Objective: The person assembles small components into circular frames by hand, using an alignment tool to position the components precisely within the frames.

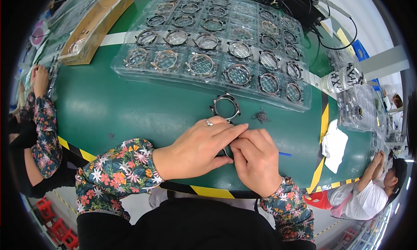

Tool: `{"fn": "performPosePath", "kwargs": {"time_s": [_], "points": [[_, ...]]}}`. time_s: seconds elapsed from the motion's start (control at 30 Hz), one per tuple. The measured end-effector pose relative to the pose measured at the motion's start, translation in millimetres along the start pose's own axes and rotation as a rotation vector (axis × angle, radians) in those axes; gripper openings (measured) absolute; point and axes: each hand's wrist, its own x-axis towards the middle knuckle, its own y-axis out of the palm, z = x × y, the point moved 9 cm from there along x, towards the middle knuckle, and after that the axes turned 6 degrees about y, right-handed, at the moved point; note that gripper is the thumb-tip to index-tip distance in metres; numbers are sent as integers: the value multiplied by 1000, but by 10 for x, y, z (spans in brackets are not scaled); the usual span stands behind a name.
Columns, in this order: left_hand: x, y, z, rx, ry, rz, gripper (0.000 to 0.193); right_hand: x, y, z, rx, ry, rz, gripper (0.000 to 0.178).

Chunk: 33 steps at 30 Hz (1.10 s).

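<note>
My left hand (197,146) is closed around a round metal watch case (226,151), mostly hidden by the fingers; only part of its rim shows. My right hand (257,159) meets it from the other side, fingers bent and pinched against the same case. Just beyond my left fingertips, another dark watch case (225,107) lies on the green table. A small heap of dark, thin pieces (261,116) sits above my right hand. From behind that hand pokes a thin blue stick (285,154); I cannot tell whether it is held or lying there.
Clear plastic trays (173,78) full of watch cases stand across the far side. At the far left is a cardboard box (93,31). A white cloth (334,146) lies at right, near striped edge tape (213,192). Co-workers sit on both sides; black cables (321,31) hang far right.
</note>
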Motion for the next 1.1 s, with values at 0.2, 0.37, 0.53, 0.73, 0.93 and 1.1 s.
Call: {"fn": "performPosePath", "kwargs": {"time_s": [0.2,0.37,0.53,0.73,0.93,1.1], "points": [[-4,10,11,-12,-4,-4,87,6,10,-3,7,2,-13,17],[-17,17,24,-19,-30,12,88,14,27,-6,23,20,20,16],[-16,26,29,-31,-41,25,88,16,38,-3,32,12,52,15],[-21,29,50,-32,-46,26,88,11,8,5,16,10,8,16],[-21,27,42,-25,-32,15,87,16,1,-28,-2,39,-30,16],[-25,12,28,-16,-23,12,87,18,6,-28,5,38,-32,16]]}}
